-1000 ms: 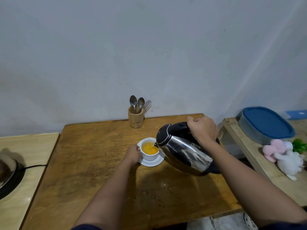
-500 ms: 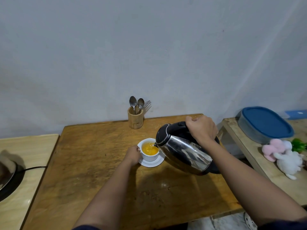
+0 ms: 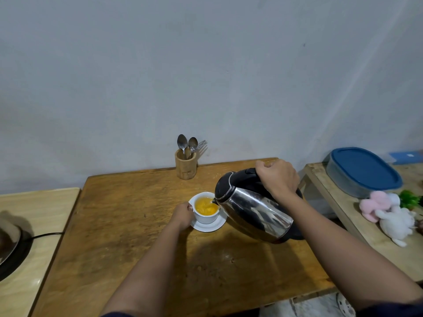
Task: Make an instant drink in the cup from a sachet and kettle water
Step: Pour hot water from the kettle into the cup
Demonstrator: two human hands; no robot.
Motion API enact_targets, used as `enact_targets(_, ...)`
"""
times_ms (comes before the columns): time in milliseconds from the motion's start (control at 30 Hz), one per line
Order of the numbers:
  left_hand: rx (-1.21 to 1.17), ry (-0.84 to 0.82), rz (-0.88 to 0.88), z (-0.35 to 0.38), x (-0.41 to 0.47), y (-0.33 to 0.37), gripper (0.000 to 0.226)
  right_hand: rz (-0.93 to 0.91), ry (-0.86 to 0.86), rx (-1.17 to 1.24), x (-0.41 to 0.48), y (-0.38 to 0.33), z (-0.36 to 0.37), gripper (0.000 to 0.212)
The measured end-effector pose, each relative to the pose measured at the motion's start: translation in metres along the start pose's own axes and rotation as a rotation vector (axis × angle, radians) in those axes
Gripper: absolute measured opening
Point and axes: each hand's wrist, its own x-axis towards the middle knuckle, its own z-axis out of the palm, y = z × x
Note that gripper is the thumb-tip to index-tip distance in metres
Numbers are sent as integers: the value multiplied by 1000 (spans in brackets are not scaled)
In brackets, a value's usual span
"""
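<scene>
A white cup [image 3: 207,216] holding orange liquid stands on a white saucer [image 3: 211,226] in the middle of the wooden table [image 3: 128,225]. My left hand [image 3: 182,215] grips the cup's left side. My right hand [image 3: 278,179] is closed around the black handle of a steel kettle [image 3: 254,211]. The kettle is tilted to the left, its spout over the cup's right rim. No sachet is in view.
A wooden holder [image 3: 185,167] with two spoons and a fork stands at the table's back edge. On the left counter sits a black base with a cord [image 3: 13,252]. The right bench carries a blue-lidded container [image 3: 362,171] and soft toys [image 3: 386,213].
The kettle stays tilted over the cup with hardly any shift. The orange liquid in the cup looks more stirred up. Both hands keep their grips.
</scene>
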Motion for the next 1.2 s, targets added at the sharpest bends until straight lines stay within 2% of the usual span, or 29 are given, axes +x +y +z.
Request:
enact_targets(233, -37, -12, -1, 0, -1, -1, 15, 134, -2, 69, 1, 8, -6, 40)
enact_targets(467, -8, 63, -9, 5, -2, 1, 23, 283, 4, 231, 3, 22, -13, 41)
enact_targets(600, -7, 139, -46, 13, -1, 3, 28, 368, 80, 330, 7, 38, -17, 44)
enact_targets(767, -9, 194, -87, 20, 1, 4, 24, 435, 182, 476, 13, 62, -30, 39)
enact_targets(933, -57, 246, -57, 26, 3, -2, 25, 544, 298, 594, 15, 81, -50, 38)
enact_targets(1200, -147, 337, -57, 38, 2, -5, 22, 710, 396, 618, 24, 112, -60, 40)
